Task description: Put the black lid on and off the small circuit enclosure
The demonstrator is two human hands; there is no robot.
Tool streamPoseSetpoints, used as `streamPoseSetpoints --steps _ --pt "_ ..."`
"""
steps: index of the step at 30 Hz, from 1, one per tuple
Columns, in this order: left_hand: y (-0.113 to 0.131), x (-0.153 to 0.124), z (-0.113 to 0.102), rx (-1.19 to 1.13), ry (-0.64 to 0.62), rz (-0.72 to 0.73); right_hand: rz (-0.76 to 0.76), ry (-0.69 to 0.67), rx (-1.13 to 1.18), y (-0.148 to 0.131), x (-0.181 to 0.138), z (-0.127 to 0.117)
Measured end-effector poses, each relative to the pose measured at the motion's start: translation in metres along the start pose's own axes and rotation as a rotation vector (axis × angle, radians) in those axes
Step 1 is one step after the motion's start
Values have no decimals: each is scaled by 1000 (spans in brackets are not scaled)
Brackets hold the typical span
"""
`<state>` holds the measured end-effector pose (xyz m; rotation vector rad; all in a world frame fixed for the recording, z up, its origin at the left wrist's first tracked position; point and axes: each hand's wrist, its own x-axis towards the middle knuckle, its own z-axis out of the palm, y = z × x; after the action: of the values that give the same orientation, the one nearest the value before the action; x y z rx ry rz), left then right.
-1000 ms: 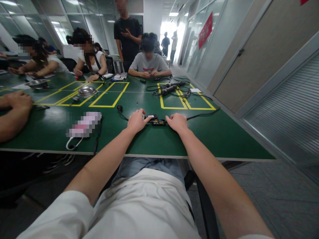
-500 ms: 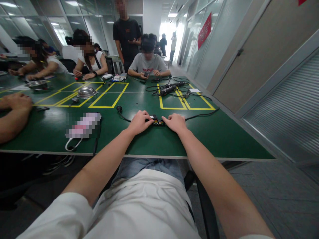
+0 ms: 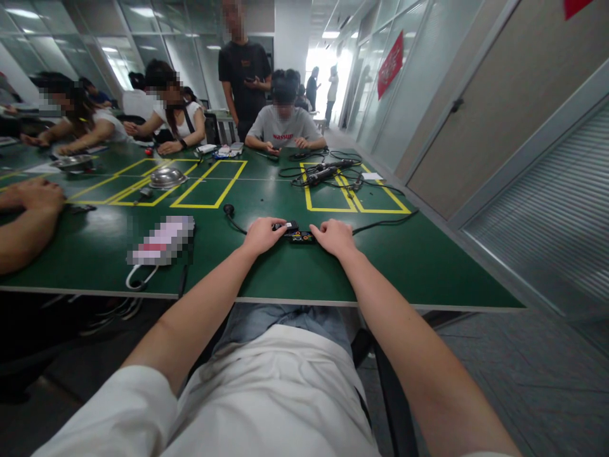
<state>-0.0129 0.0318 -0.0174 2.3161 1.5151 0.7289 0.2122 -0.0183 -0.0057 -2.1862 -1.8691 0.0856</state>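
Between my hands, on the green table (image 3: 380,266), lies a small open black case (image 3: 301,237) with orange and yellow parts showing inside. My left hand (image 3: 264,235) pinches a black cover piece (image 3: 291,226) with a white label, just behind and left of the case. At the case's right end, my right hand (image 3: 334,235) is closed on it, with some fingers hidden beneath. A black plug (image 3: 229,209) lies to the left, its cord running behind my left hand. Another black cord (image 3: 380,222) leads off right from my right hand.
A pink pouch with a white strap (image 3: 164,241) lies to the left, near another person's forearms (image 3: 33,209). Metal bowls (image 3: 166,178) and tangled black cables (image 3: 328,172) lie farther back, around yellow tape outlines. Several people sit or stand beyond.
My left hand has shifted slightly left with the black cover piece, so more of the piece and of the case's inside shows. My right hand stays almost in place.
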Motion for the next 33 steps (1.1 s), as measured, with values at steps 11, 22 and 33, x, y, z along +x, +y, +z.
streamPoseSetpoints --steps 11,22,33 --pt "3 -4 -5 -5 104 -49 1 1 23 6 3 5" --pt "10 -9 10 -41 -96 393 19 -9 36 6 4 5" --pt "16 -9 4 -9 -141 361 5 -2 38 5 2 3"
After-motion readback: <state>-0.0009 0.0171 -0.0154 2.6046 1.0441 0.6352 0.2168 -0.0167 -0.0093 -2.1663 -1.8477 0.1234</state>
